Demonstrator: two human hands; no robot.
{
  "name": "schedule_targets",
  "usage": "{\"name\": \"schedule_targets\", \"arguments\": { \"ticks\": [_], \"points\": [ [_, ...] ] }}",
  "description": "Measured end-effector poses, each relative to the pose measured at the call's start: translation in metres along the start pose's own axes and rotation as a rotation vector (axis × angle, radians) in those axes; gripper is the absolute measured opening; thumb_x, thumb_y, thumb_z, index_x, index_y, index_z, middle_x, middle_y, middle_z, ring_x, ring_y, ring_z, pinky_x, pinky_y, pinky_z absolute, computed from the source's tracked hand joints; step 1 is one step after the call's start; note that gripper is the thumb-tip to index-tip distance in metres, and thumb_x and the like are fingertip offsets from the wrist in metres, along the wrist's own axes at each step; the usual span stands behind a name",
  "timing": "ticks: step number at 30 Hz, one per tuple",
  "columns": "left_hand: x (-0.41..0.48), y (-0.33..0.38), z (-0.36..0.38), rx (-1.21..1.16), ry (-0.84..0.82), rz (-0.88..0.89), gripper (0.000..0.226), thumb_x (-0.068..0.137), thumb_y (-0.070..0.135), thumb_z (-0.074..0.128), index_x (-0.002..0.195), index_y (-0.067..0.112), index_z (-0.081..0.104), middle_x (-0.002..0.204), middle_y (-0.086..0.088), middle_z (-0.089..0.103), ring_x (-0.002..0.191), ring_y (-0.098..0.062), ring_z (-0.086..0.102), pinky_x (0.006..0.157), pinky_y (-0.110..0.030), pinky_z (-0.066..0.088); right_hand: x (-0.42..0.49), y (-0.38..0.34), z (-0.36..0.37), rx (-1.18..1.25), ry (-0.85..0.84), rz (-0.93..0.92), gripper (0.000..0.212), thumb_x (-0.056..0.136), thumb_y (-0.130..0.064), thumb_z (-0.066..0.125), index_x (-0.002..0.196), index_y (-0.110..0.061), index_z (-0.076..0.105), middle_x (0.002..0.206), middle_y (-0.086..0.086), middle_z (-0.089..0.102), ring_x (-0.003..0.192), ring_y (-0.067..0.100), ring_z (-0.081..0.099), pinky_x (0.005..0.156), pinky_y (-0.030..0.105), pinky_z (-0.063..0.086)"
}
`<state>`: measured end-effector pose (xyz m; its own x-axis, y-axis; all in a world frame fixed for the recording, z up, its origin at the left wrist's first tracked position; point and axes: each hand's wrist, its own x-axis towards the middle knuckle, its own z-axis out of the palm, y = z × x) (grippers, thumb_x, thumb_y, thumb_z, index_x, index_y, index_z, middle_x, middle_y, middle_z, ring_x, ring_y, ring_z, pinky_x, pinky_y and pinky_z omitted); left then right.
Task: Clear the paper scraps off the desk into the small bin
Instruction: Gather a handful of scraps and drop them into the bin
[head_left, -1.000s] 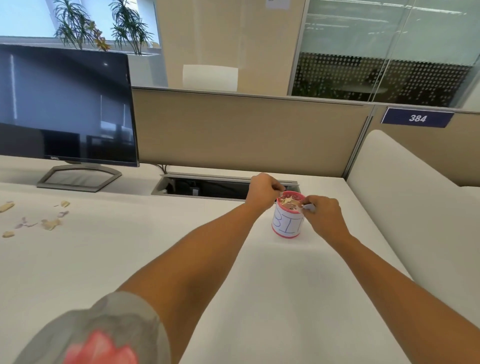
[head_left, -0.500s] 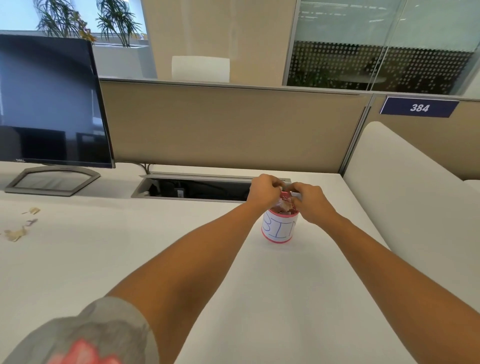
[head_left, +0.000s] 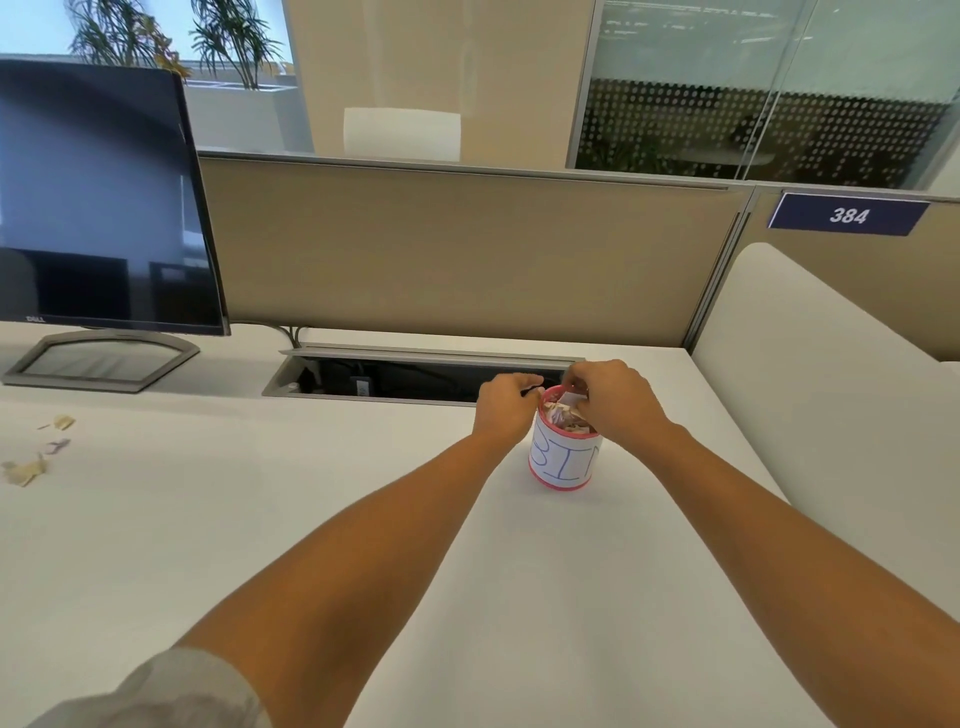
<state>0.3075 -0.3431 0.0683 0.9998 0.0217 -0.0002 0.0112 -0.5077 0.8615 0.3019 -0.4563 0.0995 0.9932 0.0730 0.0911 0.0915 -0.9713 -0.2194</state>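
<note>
Blue plate (head_left: 848, 214) on the partition (head_left: 467, 249) is showing "384"; small bin (head_left: 563, 465) is bearing handwritten "BI" plus a partial letter; monitor (head_left: 93, 208) is displaying "DELL" on its lower bezel.

A small white bin (head_left: 563, 465) with pink rims and blue "BIN" lettering stands upright on the bench (head_left: 260, 519), crammed with paper scraps (head_left: 563, 415). A few tan bits (head_left: 31, 470) lie loose, well apart, far left.
</note>
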Motion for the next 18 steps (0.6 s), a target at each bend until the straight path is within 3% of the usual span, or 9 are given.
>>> {"name": "schedule_targets", "arguments": {
  "ticks": [3, 5, 7, 11, 18],
  "points": [
    [-0.008, -0.007, 0.002, -0.09, -0.135, 0.034, 0.049, 0.093, 0.022, 0.052, 0.14, 0.017, 0.038, 0.148, -0.007, 0.039, 0.136, -0.026, 0.038, 0.11, -0.04, 0.033, 0.006, -0.001, 0.002, -0.034, -0.041, 0.037, 0.022, 0.089, -0.017, 0.06, 0.109, -0.01, 0.064, 0.109, 0.012, 0.067, 0.094, 0.026, 0.062, 0.083, 0.028, 0.048],
    [-0.013, -0.012, 0.002, -0.117, -0.239, 0.032, 0.065, 0.088, 0.018, 0.061, 0.144, 0.022, 0.028, 0.152, -0.004, 0.03, 0.138, -0.024, 0.032, 0.109, -0.039, 0.033, 0.01, 0.0, 0.005, -0.071, -0.122, 0.04, 0.024, 0.088, -0.017, 0.06, 0.11, -0.008, 0.065, 0.109, 0.013, 0.067, 0.087, 0.024, 0.059, 0.082, 0.027, 0.047],
    [-0.015, -0.016, 0.003, -0.092, -0.282, 0.043, 0.081, 0.079, 0.011, 0.07, 0.145, 0.022, 0.023, 0.151, -0.004, 0.029, 0.136, -0.023, 0.035, 0.106, -0.037, 0.037, 0.013, 0.002, 0.01, -0.104, -0.213, 0.019, 0.028, 0.089, -0.017, 0.058, 0.114, -0.008, 0.064, 0.113, 0.013, 0.066, 0.092, 0.025, 0.061, 0.084, 0.025, 0.047],
    [-0.013, -0.017, 0.009, -0.019, -0.259, 0.055, 0.09, 0.074, 0.011, 0.076, 0.145, 0.019, 0.022, 0.15, -0.004, 0.032, 0.136, -0.025, 0.035, 0.108, -0.039, 0.037, 0.017, 0.006, 0.01, -0.12, -0.324, -0.014, 0.033, 0.091, -0.013, 0.054, 0.123, -0.008, 0.058, 0.122, 0.014, 0.06, 0.109, 0.028, 0.058, 0.091, 0.028, 0.047],
    [-0.009, -0.02, 0.018, -0.067, -0.178, 0.024, 0.084, 0.072, 0.011, 0.077, 0.142, 0.018, 0.03, 0.143, -0.005, 0.044, 0.131, -0.026, 0.042, 0.107, -0.04, 0.038, 0.021, 0.004, 0.016, -0.144, -0.414, -0.069, 0.033, 0.093, -0.014, 0.051, 0.125, -0.007, 0.053, 0.124, 0.014, 0.058, 0.114, 0.027, 0.055, 0.093, 0.029, 0.046]
  ]
}}
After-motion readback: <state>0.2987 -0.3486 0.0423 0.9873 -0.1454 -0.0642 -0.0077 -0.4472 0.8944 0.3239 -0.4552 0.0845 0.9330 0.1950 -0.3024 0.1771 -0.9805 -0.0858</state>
